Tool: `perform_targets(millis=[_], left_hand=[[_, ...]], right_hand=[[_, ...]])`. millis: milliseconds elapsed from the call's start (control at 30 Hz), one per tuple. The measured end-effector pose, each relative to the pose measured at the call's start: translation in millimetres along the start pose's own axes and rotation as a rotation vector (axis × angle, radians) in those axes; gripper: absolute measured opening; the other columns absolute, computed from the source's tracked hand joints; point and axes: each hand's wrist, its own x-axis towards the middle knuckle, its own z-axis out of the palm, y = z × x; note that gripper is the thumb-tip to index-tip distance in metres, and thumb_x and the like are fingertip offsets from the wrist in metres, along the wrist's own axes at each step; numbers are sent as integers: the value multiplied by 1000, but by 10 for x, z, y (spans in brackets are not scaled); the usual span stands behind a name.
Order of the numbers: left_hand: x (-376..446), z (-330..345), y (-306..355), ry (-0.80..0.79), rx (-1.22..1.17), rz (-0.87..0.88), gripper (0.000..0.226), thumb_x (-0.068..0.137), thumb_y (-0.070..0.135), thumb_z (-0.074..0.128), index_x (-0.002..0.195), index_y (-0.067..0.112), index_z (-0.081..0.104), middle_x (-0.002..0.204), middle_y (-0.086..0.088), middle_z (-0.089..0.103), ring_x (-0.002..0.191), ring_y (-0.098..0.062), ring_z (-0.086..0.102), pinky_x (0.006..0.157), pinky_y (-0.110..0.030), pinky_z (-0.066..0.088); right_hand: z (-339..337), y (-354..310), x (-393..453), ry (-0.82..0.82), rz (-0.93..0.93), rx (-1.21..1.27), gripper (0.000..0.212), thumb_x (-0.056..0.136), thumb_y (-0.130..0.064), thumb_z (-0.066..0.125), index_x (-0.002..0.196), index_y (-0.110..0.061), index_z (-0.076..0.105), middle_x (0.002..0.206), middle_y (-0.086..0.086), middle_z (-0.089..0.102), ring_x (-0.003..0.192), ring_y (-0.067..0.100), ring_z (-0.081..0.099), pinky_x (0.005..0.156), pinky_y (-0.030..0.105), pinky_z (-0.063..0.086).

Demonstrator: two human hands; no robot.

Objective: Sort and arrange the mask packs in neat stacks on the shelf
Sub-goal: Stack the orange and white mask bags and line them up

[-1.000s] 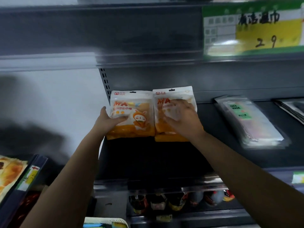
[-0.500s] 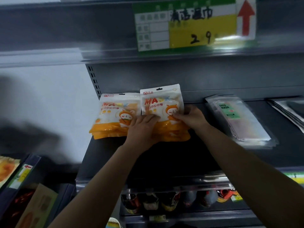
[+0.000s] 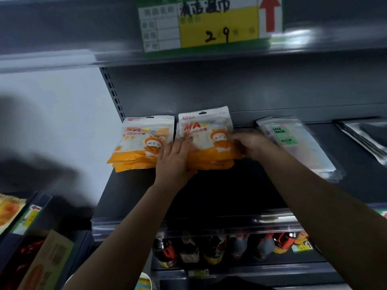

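Bracketing the right-hand stack of orange-and-white plastic mask packs (image 3: 209, 141) from both sides on the dark grey metal shelf (image 3: 209, 191). Left hand (image 3: 174, 159) laid against the stack's left edge and front corner, fingers (image 3: 182, 142) straight and close together, resting flat on the top pack. Right hand (image 3: 250, 143) set at the stack's right edge, fingers curled onto the top pack; exact grip blurred, not determinable beyond contact.

Second stack of orange-and-white plastic mask packs (image 3: 142, 143) lying just beside the first, on its left, touching neither hand. Both stacks placed at the rear left of the shelf, top edges toward the back panel.

Pack appearance: glossy pouch, white upper part with hang slot, orange lower band, cartoon figure in orange at centre. Lower packs fanned out slightly at the front edges.

Legible writing: red "MA" on each top pack, remainder covered or blurred; small red logo at upper left corner, not readable.

Stack of clear plastic pouches with a green label (image 3: 293, 143) lying right of the right hand, marked "FACE MASK". Green-and-yellow price tag (image 3: 201, 24) fixed on the upper shelf edge, handwritten "2 9" and Chinese characters, red up-arrow at right.
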Motion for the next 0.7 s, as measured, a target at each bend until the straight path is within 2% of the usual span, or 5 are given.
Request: perform_targets(millis=[167, 300, 400, 567, 700], left_hand=[[76, 5, 6, 16, 10, -9, 82, 80, 41, 67, 147, 23, 24, 155, 2, 25, 141, -25, 23, 116, -42, 18], [95, 2, 42, -27, 62, -22, 83, 81, 45, 65, 148, 25, 21, 156, 2, 22, 143, -25, 20, 117, -43, 12], [-10, 14, 43, 75, 7, 22, 80, 75, 44, 72, 143, 23, 35, 150, -1, 36, 137, -26, 32, 115, -46, 19], [-159, 30, -9, 249, -157, -49, 75, 70, 31, 78, 136, 14, 46, 138, -8, 50, 130, -32, 42, 106, -46, 34], [-255, -44, -14, 399, -339, -114, 39, 76, 7, 71, 114, 7, 59, 117, -11, 60, 114, -32, 52, 91, -44, 47]], right_hand=[[3, 43, 19, -89, 15, 84, 31, 86, -16, 65, 114, -5, 61, 84, 8, 72, 68, 18, 70, 63, 32, 57], [34, 59, 91, -92, -12, 3, 107, 29, -31, 95, 125, -1, 55, 107, 17, 69, 89, 28, 71, 83, 46, 57], [80, -24, 68, -50, -125, -52, 72, 49, -21, 91, 112, 1, 65, 97, 14, 72, 80, 23, 71, 80, 39, 58], [32, -233, 59, -171, -11, -39, 33, 75, -22, 76, 105, -11, 68, 73, 0, 72, 59, 10, 66, 59, 21, 57], [4, -101, -11, -207, -7, -18, 8, 82, -13, 68, 90, -12, 66, 61, -3, 72, 52, 7, 67, 54, 20, 56]])
